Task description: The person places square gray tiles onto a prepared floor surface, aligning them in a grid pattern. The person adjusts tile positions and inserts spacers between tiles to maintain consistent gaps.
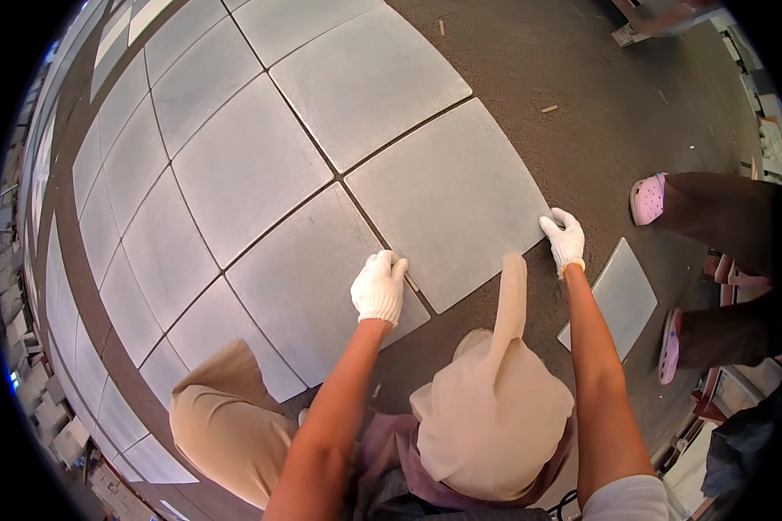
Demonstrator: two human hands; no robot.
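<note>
Both my hands wear white knit gloves. My left hand (379, 286) is closed, its fingertips at the gap along the left edge of a square grey tile (452, 200). Whatever those fingers pinch is hidden. A thin pale strip (412, 282) sits in the gap beside them. My right hand (566, 238) has thumb and fingers bent round the right corner of the same tile. This tile lies flat at the near right end of the laid tiles, with narrow gaps to the neighbouring tile (321, 278) on its left and the far tile (369, 87).
Brown bedding (530, 78) with small pale slips (549, 109) borders the tiles. A loose grey tile (621, 295) lies right of my right forearm. Another person's pink clogs (648, 200) and dark trouser legs (721, 208) are at the right. My beige-clad knees (495, 417) are close below.
</note>
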